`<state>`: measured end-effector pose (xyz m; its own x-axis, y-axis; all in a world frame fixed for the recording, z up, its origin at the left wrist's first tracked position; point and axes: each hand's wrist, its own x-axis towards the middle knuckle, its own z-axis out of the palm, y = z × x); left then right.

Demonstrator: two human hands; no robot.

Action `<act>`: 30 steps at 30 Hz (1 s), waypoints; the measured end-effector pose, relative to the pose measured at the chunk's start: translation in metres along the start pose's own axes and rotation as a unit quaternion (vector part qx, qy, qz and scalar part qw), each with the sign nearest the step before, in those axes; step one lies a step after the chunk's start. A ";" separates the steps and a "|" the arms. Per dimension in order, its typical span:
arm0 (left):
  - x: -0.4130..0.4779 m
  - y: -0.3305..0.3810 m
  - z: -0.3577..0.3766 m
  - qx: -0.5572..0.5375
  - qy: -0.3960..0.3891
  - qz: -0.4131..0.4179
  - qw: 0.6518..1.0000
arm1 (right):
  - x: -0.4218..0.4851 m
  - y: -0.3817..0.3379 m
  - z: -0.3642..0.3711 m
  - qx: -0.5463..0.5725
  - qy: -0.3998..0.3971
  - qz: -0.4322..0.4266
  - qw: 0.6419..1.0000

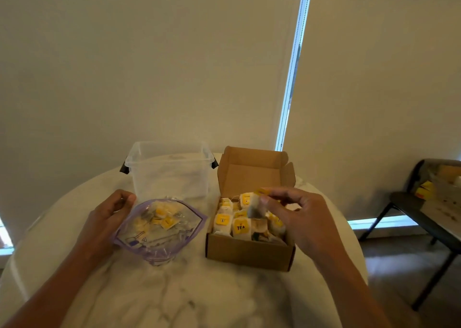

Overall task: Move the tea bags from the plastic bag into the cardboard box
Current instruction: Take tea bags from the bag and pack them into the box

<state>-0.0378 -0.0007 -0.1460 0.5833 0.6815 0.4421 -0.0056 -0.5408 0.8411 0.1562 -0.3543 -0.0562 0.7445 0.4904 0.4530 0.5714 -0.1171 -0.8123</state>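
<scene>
A clear plastic bag (159, 230) with a purple zip rim lies open on the marble table, with several yellow-tagged tea bags (163, 216) inside. My left hand (109, 215) grips the bag's left rim. To the right stands an open cardboard box (249, 251), lid flap up, packed with several tea bags (234, 224). My right hand (296, 215) hovers over the box and pinches one tea bag (255, 208) with a yellow tag between thumb and fingers.
An empty clear plastic tub (169, 170) with dark latches stands behind the bag. The round marble table (187, 297) drops off on all sides. A dark bench (429, 213) with clutter stands at the far right, and blinds hang behind the table.
</scene>
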 end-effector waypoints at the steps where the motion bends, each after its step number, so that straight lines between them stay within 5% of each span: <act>1: 0.000 -0.001 0.000 0.004 -0.002 0.001 1.000 | 0.000 0.008 -0.008 -0.017 0.006 0.011 1.000; 9: -0.006 0.004 0.005 0.015 -0.002 -0.001 1.000 | -0.004 0.041 -0.015 -0.176 0.001 0.031 0.984; 15: -0.005 0.004 0.005 0.012 0.000 -0.004 1.000 | -0.017 0.012 -0.014 -0.212 0.039 -0.060 0.975; 30: -0.004 0.018 0.006 0.016 0.023 -0.034 0.999 | -0.023 -0.053 0.140 -0.123 -0.211 -0.192 0.951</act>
<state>-0.0354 -0.0168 -0.1344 0.5432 0.7386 0.3991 0.0588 -0.5077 0.8595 0.0602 -0.2383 -0.0748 0.2901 0.8345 0.4684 0.8745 -0.0324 -0.4839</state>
